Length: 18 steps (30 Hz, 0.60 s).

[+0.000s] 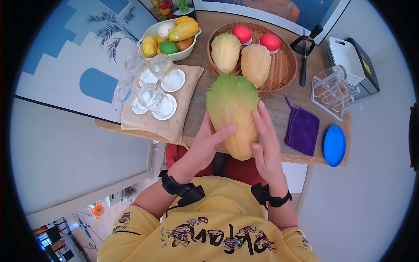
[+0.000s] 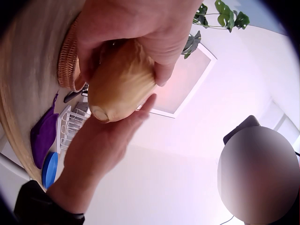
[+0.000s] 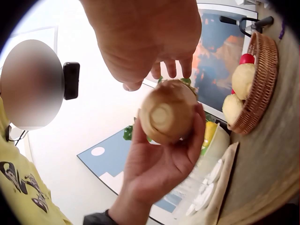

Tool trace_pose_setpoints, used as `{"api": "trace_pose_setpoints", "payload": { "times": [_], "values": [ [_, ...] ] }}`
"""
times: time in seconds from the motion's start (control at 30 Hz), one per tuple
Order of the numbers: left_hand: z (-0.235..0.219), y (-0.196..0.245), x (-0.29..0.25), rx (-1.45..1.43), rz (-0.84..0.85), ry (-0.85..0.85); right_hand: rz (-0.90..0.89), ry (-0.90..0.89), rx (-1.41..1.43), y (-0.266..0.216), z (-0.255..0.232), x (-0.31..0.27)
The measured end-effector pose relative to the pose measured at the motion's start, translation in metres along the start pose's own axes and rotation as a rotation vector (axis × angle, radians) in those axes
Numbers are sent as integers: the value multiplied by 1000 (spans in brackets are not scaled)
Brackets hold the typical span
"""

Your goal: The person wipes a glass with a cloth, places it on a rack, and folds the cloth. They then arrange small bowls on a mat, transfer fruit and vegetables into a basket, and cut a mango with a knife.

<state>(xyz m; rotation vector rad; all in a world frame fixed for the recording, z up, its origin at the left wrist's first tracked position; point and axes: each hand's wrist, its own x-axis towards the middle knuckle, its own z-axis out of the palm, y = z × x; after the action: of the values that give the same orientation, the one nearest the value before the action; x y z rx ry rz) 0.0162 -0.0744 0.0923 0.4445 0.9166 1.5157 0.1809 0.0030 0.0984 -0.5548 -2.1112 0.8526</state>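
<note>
Large cabbage held up between two hands at the table's near edge

Nearest: a person in a yellow printed shirt (image 1: 214, 236), a black band on each wrist. Left hand (image 1: 205, 142) grasps a large napa cabbage, green at the leaf end and pale yellow at the stem (image 1: 233, 109) — thumb across its upper face, fingers round the side. Right hand (image 1: 268, 148) lies along the other side, fingers extended, not wrapped round it; firmness of contact cannot be told. The cabbage is off the brown wooden table (image 1: 196, 109), over its near edge, stem end toward the person.

Near right: a purple cloth drawstring pouch (image 1: 302, 131), then a blue oval dish (image 1: 334, 146) just beside the table's corner.

Left: a beige padded mat (image 1: 185, 105) bearing clear glasses (image 1: 152, 97) on white round coasters.

Farther: a brown oval wicker basket (image 1: 278, 72) — two smaller pale cabbages (image 1: 225, 53), two red-and-white round items (image 1: 241, 34) inside. Right of it, a white rack (image 1: 327, 102) with clear glassware. Far left, a cream bowl (image 1: 180, 56) of mixed produce.
</note>
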Motion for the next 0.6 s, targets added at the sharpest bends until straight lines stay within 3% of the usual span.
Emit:
{"api": "trace_pose_setpoints", "payload": {
  "times": [0.03,0.1,0.13,0.17,0.23,0.3,0.37,0.43,0.57,0.6],
  "values": [
    [1,0,-1,-1,25,21,-3,-1,1,3,1,-3],
    [-8,-1,0,2,21,45,519,-52,87,17,1,-15],
    [-13,-1,0,7,9,65,379,-28,-43,45,1,-30],
    [-14,0,0,8,10,68,378,-30,-40,41,1,-27],
    [-13,-2,1,69,48,109,485,150,240,25,-6,-20],
    [-7,-6,1,175,85,94,503,82,361,19,-11,-15],
    [-2,-12,1,280,126,73,445,2,720,13,-1,-12],
    [-1,-20,0,741,299,35,485,-59,796,10,1,-9],
    [-5,-12,0,562,243,-27,677,39,939,12,0,-12],
    [-11,-5,1,845,378,39,722,89,1021,12,-3,-13]
  ]
}}
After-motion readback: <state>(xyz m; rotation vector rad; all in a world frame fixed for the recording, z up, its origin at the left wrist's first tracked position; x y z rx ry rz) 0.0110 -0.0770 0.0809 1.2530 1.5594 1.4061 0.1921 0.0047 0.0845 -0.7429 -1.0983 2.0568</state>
